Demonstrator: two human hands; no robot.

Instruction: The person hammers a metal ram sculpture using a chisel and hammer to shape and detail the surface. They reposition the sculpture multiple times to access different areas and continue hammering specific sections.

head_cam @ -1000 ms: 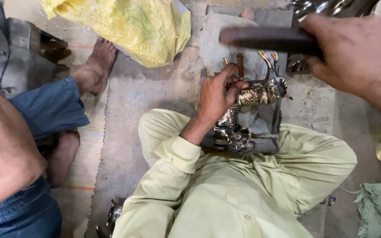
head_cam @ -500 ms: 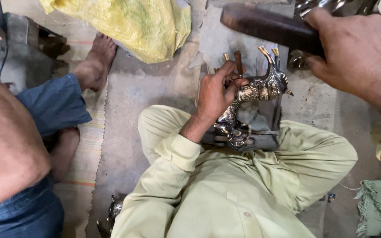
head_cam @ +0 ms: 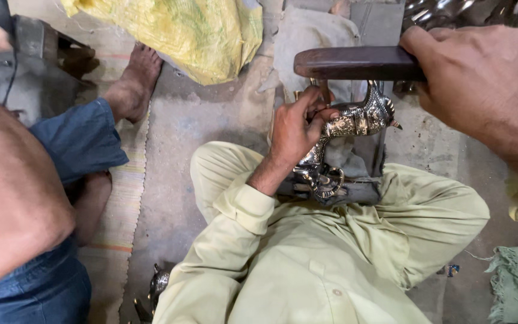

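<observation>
- A co-worker's bare arm [head_cam: 13, 198] fills the far left, well apart from the figurine, with a blue-trousered leg and bare foot [head_cam: 130, 84] stretched over the floor.
- A yellow sack [head_cam: 175, 33] lies up and left of the figurine; it is crumpled shut, so I cannot tell what is in it.
- A second shiny metal piece [head_cam: 154, 288] peeks out by my left elbow, down and left of the figurine.
- My left hand [head_cam: 295, 129] has its fingers curled tight around the figurine, clamping its left side.
- The figurine [head_cam: 346, 135], an ornate animal in silvery and brassy metal, sits between my knees on a grey block [head_cam: 370, 147], head pointing right.
- My right hand [head_cam: 475, 78] is above and right of the figurine, fingers wrapped closed around a dark wooden mallet [head_cam: 355, 63], which hangs level just over the figurine.
- More silvery metal pieces [head_cam: 451, 12] lie beyond the mallet, at the top edge.
- A green cloth [head_cam: 517, 279] lies down and right of the figurine.
</observation>
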